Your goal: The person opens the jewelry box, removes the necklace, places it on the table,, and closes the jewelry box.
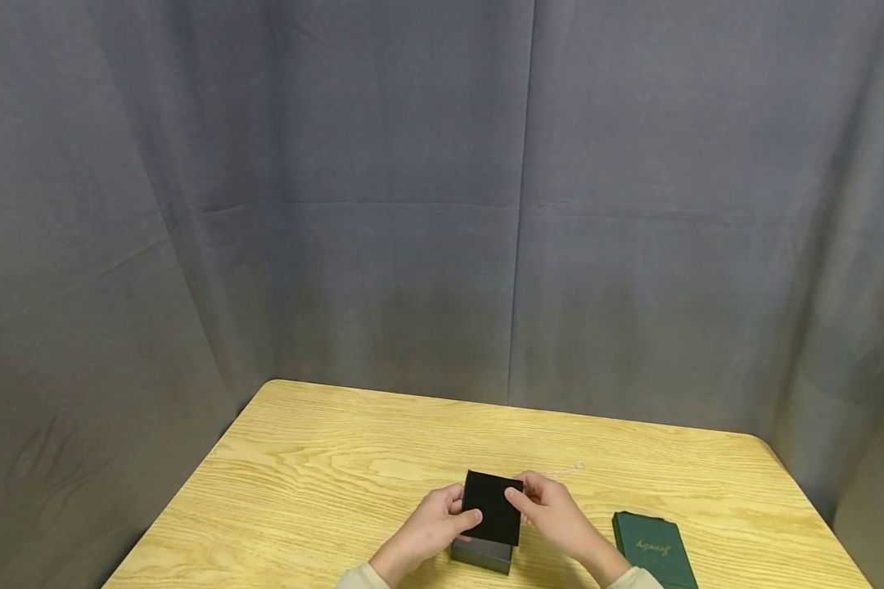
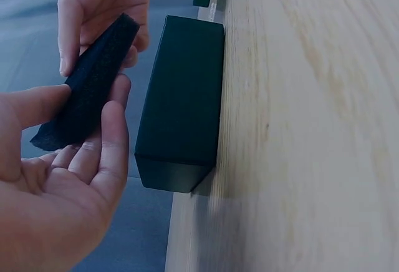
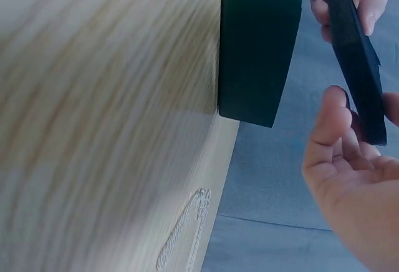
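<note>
Both hands hold a square black foam pad point(image 1: 490, 505), tilted, above a dark green box point(image 1: 480, 558) on the table. My left hand point(image 1: 429, 523) pinches its left edge, thumb on top and fingers beneath. On the opposite edge my right hand point(image 1: 556, 515) grips it the same way, thumb over the upper corner. Seen side-on in the left wrist view, the pad point(image 2: 93, 91) is thick and soft-looking, and the box point(image 2: 181, 91) stands just past it. The pad covers part of the box's top in the head view.
A flat green lid with gold lettering point(image 1: 657, 548) lies to the right of my right hand. Behind that hand a thin pale chain point(image 1: 566, 472) rests on the wooden table point(image 1: 339, 458). Grey curtains point(image 1: 412, 245) hang around the table's far and side edges.
</note>
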Motion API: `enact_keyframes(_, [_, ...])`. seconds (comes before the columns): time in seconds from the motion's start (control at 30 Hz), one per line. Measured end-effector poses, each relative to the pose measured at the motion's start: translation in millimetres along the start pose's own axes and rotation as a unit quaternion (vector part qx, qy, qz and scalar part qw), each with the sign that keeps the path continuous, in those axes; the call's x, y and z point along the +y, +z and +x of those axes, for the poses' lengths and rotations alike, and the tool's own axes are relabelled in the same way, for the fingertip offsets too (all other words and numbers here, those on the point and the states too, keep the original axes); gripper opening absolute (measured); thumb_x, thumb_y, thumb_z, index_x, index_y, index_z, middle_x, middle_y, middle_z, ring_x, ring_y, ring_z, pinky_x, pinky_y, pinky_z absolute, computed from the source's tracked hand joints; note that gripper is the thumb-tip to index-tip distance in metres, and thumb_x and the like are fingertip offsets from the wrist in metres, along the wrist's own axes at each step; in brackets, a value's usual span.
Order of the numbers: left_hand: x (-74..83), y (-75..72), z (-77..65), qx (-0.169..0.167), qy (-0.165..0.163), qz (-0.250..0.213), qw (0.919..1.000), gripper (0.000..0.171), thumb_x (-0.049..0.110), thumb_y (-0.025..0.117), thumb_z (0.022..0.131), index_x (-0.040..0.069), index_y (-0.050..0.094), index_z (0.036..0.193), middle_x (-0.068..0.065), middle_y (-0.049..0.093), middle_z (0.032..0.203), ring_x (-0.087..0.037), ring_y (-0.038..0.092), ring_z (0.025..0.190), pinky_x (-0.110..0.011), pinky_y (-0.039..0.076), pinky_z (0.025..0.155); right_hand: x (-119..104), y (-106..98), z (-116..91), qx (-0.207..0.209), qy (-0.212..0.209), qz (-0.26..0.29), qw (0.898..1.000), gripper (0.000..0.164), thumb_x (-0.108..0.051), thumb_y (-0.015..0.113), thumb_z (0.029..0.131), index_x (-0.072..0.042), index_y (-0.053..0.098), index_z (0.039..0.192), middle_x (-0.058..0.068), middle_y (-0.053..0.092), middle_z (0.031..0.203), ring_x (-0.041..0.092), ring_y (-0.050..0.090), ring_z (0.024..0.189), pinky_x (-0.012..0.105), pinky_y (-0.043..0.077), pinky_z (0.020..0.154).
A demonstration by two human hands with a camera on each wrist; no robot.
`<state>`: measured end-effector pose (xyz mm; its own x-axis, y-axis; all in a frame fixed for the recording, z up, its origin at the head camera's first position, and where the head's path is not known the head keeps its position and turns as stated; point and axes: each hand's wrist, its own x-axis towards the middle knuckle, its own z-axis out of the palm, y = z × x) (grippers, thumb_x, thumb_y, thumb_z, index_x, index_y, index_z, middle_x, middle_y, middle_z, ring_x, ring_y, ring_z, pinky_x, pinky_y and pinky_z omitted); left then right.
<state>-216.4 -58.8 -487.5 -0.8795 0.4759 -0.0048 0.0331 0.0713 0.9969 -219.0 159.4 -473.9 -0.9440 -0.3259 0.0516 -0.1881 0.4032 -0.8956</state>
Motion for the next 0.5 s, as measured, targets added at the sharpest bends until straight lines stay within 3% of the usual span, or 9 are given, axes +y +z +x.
enact_keyframes(0.23, [-1.7, -1.7, 0.6, -0.002, 0.003, 0.003, 1.0, 0.027, 0.007, 0.058, 0.093, -0.001, 0.058, 0.118, -0.014, 0.069, 0.101, -0.024, 0.068, 0.088, -0.036, 0.054, 0.072, -9.5, 0.1, -2.9, -0.003, 0.001, 0.001, 1.0, 0.023, -0.022, 0.055, 0.097, -0.001, 0.059, 0.103, 0.002, 0.048, 0.067, 0.009, 0.041, 0.053, 0.022, 0.035, 0.047])
enact_keyframes(0.5, [0.4, -7.5, 0.9, 0.022, 0.028, 0.049, 0.9982, 0.021, 0.008, 0.063, 0.089, 0.001, 0.06, 0.109, -0.006, 0.063, 0.099, -0.019, 0.062, 0.088, -0.034, 0.051, 0.076, -0.7, 0.6, 0.0, 0.014, -0.001, 0.003, 1.0, 0.026, -0.028, 0.058, 0.095, -0.003, 0.06, 0.104, 0.003, 0.051, 0.068, 0.011, 0.044, 0.055, 0.024, 0.036, 0.048])
